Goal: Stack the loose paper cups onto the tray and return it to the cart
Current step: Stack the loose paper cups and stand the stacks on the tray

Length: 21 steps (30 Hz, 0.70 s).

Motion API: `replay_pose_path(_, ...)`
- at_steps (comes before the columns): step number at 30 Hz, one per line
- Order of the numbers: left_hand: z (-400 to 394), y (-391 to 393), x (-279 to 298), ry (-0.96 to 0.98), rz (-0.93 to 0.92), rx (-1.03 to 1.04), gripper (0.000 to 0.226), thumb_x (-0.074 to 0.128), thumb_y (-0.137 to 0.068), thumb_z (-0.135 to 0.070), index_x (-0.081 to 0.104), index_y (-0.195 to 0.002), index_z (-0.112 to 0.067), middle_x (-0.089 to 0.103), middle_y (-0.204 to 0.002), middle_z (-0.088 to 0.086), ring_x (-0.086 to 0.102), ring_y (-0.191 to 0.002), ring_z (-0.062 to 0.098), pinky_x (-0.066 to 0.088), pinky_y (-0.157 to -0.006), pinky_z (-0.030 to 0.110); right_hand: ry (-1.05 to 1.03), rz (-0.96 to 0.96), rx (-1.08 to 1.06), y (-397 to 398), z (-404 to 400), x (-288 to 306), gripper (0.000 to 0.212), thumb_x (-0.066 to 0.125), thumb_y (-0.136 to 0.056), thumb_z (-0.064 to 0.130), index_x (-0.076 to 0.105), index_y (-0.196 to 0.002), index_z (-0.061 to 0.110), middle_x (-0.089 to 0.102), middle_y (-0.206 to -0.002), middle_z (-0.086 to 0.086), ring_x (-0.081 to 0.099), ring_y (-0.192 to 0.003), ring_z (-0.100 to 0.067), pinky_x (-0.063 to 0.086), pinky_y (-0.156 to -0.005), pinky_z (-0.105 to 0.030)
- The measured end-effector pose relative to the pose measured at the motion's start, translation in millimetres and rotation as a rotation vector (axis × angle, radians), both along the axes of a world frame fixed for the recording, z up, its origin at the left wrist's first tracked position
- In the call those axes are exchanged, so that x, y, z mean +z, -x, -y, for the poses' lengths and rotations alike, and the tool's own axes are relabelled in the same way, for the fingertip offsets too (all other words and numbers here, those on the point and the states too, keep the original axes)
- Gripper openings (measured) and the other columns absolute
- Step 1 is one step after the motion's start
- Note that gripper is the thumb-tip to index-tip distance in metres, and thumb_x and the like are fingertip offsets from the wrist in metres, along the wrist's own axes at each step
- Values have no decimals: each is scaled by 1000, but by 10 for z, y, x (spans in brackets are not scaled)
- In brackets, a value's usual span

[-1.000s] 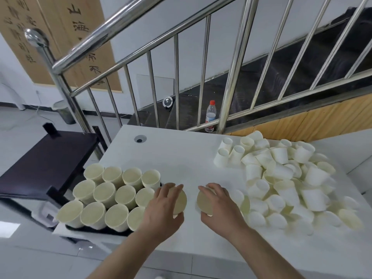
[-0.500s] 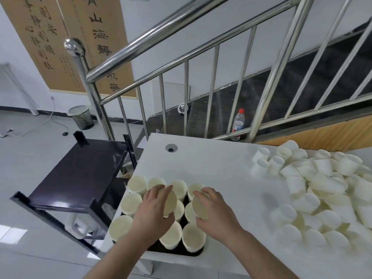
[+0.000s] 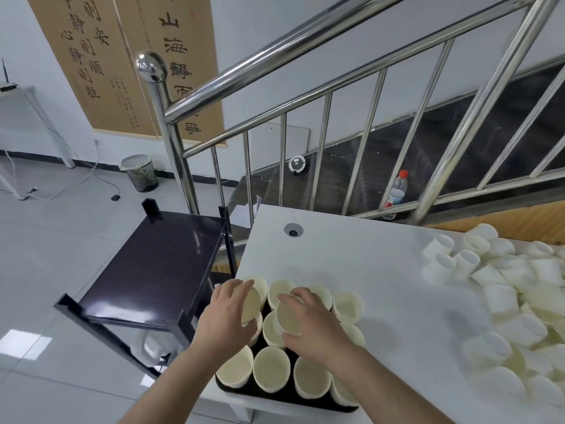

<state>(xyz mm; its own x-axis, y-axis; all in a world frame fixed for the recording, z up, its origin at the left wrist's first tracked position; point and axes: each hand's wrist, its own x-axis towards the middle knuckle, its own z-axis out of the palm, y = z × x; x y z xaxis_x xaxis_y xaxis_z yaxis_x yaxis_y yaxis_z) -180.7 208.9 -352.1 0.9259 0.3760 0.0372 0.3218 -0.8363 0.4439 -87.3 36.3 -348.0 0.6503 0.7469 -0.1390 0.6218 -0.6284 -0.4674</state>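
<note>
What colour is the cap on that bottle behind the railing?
Red; the bottle shows clearly in the head view, standing on the stairs.

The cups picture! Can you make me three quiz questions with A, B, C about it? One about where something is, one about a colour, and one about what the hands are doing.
1. Where is the pile of loose cups?
A. on the floor
B. on the white table's right side
C. on the cart

2. What colour is the bottle's cap?
A. red
B. green
C. blue

3. What is each hand doing?
A. resting flat
B. pointing
C. holding a cup

Answers:
1 B, the heap lies right of the tray.
2 A, the cap is red.
3 C, left hand and right hand each grip one cup above the tray.
</note>
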Motion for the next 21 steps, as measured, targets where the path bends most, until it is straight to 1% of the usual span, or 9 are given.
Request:
replay_pose_path(4,-57,-30,-81,-2,-44,-27,71,61,-82,-29,30,-146,-26,32,-145,-5,31,-133,19,48,-88,28,42,4,11,-4,-113,-58,67,57,-87,26,30,-148,33,25,-147,7,29,-135,-15,43,-97,-30)
replay_pose_path(9,-101,-49,-237,-24,-112,-68,73,62,-83,-33,27,-146,-28,29,-146,-8,30,-134,17,47,-87,24,86,-14,7,-26,-182,-222,69,59,-86,29,29,-147,34,26,-146,8,29,-134,-14,48,-94,-35)
replay_pose_path(15,-111,-60,-407,6,-153,-76,75,63,-80,-44,29,-145,-31,29,-146,-8,33,-133,17,45,-94,29,113,-13,27,-48,-215,-329,73,63,-83,36,29,-148,32,27,-144,8,29,-133,-14,48,-92,-34)
replay_pose_path(18,-110,-58,-445,-8,-163,-75,74,62,-80,-49,29,-144,-31,30,-145,-9,33,-132,16,45,-94,27,142,-3,29,-59,-225,-371,70,63,-83,35,32,-145,31,28,-142,8,30,-132,-14,50,-88,-35)
replay_pose_path(21,-110,-54,-481,-16,-179,-69,68,60,-83,-48,32,-142,-31,32,-143,-10,35,-130,13,45,-91,24,165,0,37,-61,-237,-413,65,62,-85,31,35,-143,30,29,-141,9,32,-131,-13,50,-86,-33)
